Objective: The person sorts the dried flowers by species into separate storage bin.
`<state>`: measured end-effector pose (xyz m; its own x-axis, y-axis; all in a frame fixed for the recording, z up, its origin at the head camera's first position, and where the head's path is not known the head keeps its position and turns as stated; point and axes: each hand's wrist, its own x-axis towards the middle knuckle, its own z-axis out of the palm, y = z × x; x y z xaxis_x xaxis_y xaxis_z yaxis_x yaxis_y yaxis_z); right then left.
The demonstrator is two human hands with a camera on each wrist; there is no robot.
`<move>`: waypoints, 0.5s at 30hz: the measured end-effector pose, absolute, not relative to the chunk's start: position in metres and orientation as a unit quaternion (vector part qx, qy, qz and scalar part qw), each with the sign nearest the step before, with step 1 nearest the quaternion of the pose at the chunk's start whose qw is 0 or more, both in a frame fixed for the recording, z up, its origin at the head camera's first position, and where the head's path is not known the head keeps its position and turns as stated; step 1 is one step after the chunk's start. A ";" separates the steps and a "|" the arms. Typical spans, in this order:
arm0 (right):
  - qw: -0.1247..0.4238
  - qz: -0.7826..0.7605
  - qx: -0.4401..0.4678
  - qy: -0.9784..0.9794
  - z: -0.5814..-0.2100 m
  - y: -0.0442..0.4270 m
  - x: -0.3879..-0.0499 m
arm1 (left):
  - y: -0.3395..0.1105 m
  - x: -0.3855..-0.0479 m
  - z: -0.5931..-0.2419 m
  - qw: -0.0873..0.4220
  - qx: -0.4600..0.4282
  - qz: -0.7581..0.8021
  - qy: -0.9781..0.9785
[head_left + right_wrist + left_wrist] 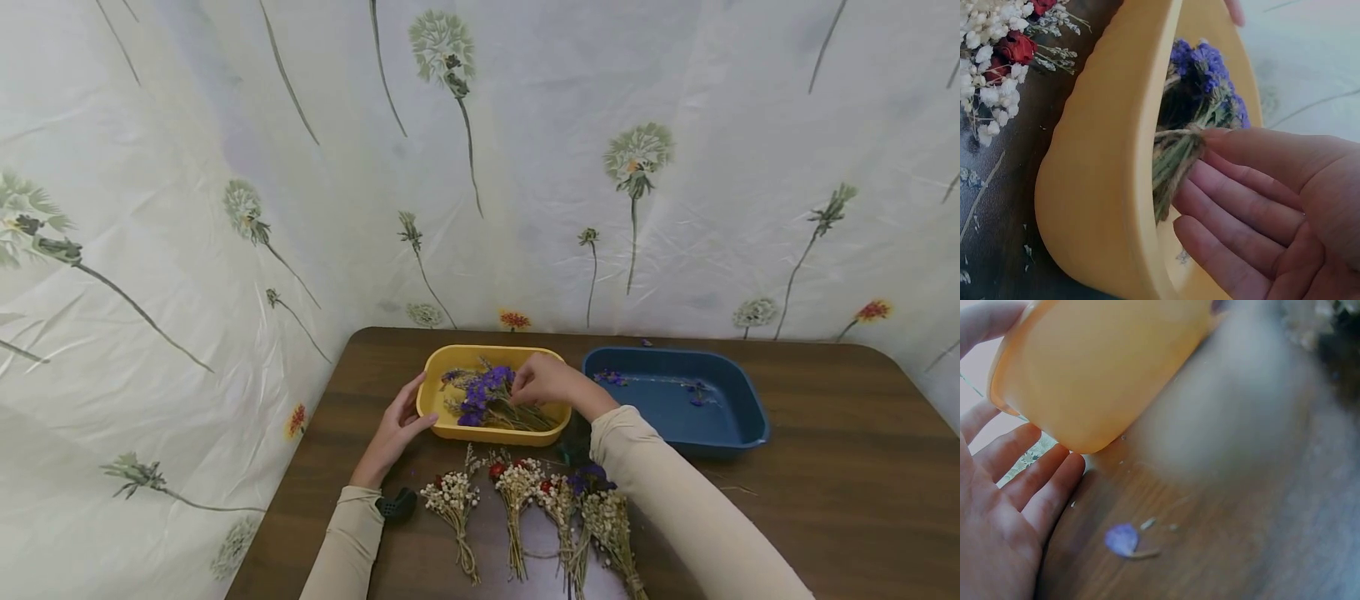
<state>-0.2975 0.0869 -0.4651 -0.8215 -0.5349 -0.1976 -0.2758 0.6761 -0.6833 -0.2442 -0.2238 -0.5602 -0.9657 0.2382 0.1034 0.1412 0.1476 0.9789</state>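
Note:
In the head view a yellow tray (442,432) holds purple flowers (483,392) with green stems. My left hand (393,433) rests on the tray's left end, thumb at the front rim; in the left wrist view its fingers (1050,481) lie fairly straight against the yellow wall (1104,375). Inside the tray, my right hand (547,382) pinches the twine-tied stems (1179,156) of the purple bunch (1210,69) between thumb and forefinger, as the right wrist view shows. Its other fingers (1241,219) are extended beneath.
A blue tray (675,417) with a few purple bits stands right of the yellow one. Several dried bouquets (517,492) with white, red and purple flowers lie in front. A loose purple petal (1121,540) lies on the wooden table (840,483). Patterned fabric (525,167) hangs behind.

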 end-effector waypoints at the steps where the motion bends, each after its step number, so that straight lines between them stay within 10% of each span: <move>1: 0.194 -0.336 -0.225 0.894 -0.465 0.089 -0.297 | -0.224 -0.244 -0.560 0.037 0.125 0.640 0.757; 15: 0.173 -0.413 -0.197 0.872 -0.452 0.128 -0.279 | -0.224 -0.244 -0.560 0.036 0.124 0.637 0.760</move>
<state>-0.2793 0.1284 -0.4521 -0.8629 -0.4860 -0.1384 -0.2006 0.5808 -0.7889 -0.2444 -0.2236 -0.5602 -0.9665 0.2351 0.1031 0.1425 0.1572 0.9772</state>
